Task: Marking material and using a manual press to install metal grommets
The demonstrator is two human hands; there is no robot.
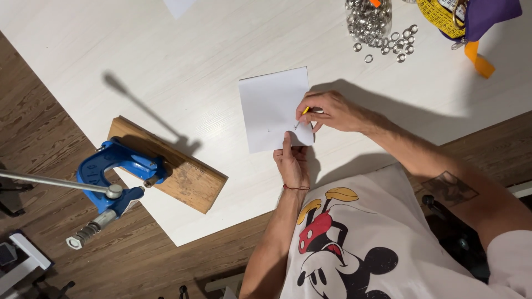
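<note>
While white square paper sheet [272,108] is pinned flat on white table [166,72] by left hand [292,160], thin yellow pencil [302,115] is pinched in right hand [327,111], tip slanted down-left onto sheet's lower right part.

Place: a small craft workshop, likely set up at home.
Work surface: a white table [166,66] standing on a wood-plank floor [33,127].
Tool: a blue hand press [113,174] with a long metal lever [52,181], mounted on a wooden block [188,177] at the table's edge.
Supplies: a heap of metal eyelets [377,27], some loose on the table, beside a yellow and purple bag [465,16].
Material: a white paper sheet [271,105] lying flat.
</note>
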